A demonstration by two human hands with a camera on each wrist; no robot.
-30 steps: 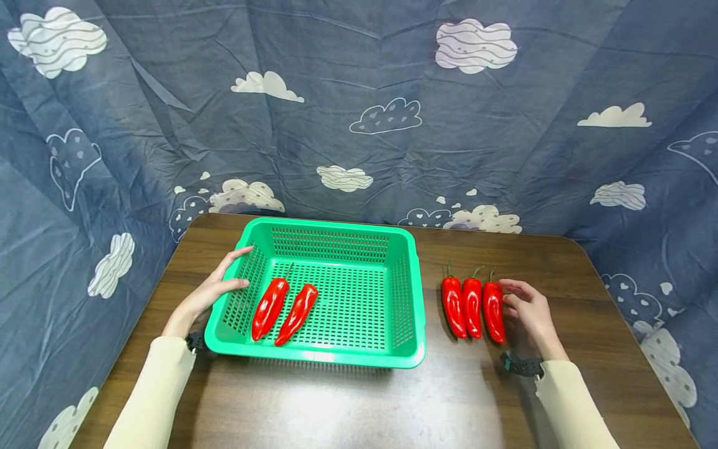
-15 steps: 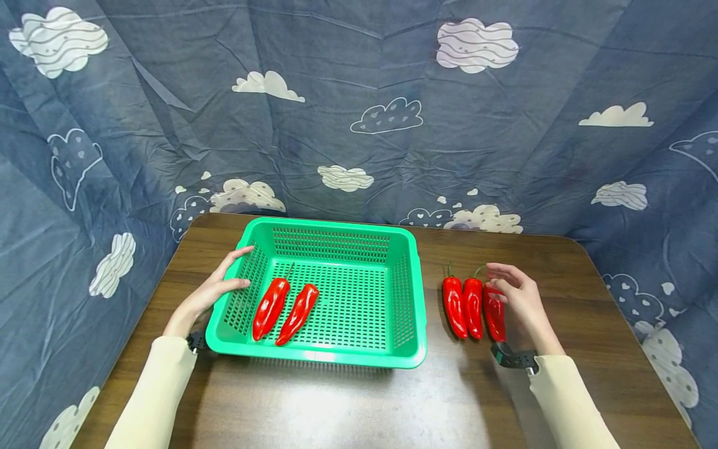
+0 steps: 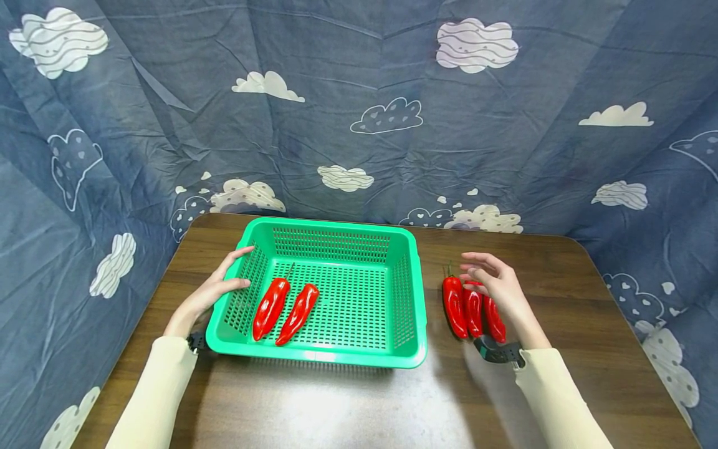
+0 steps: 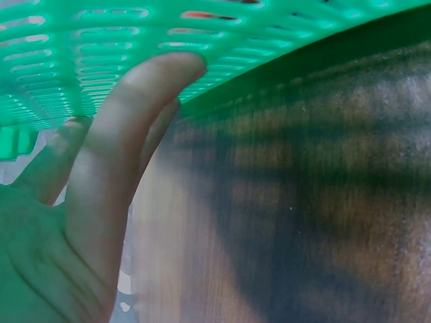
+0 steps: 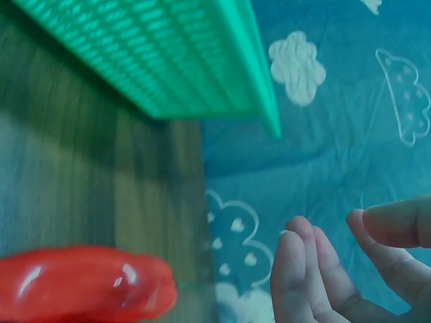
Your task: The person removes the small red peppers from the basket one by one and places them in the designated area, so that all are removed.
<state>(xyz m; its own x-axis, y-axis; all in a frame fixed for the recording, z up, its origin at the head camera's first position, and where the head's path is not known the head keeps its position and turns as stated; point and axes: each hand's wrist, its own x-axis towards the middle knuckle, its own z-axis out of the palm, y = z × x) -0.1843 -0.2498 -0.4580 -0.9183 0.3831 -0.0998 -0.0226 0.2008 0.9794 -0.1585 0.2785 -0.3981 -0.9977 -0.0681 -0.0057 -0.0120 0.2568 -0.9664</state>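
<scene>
At the left end of a green slotted plastic basket [image 3: 320, 357], my left hand [image 3: 209, 294] grips the rim, thumb and forefinger reaching over it. From the left wrist view, fingers [image 4: 111, 148] curve against the basket's outer wall. Two red peppers, one [image 3: 271, 309] with a stem and one [image 3: 297, 315] showing none, lie inside. My right hand [image 3: 501, 288] hovers with loosely bent fingers and holds nothing. Beneath it, three red peppers lie side by side: a left pepper [image 3: 454, 307], a middle pepper [image 3: 473, 315] and a right pepper [image 3: 495, 321]. The hand hides the tops of the latter two.
The brown wooden table [image 3: 364, 408] carries everything. A blue-grey cloth [image 3: 370, 75] with cloud prints hangs along its back and sides. Between the basket and the leftmost loose pepper runs a narrow strip of table.
My right hand has moved left and slightly away from me, from beside the right pepper to over the tops of the middle and right ones. The left hand and basket hold still.
</scene>
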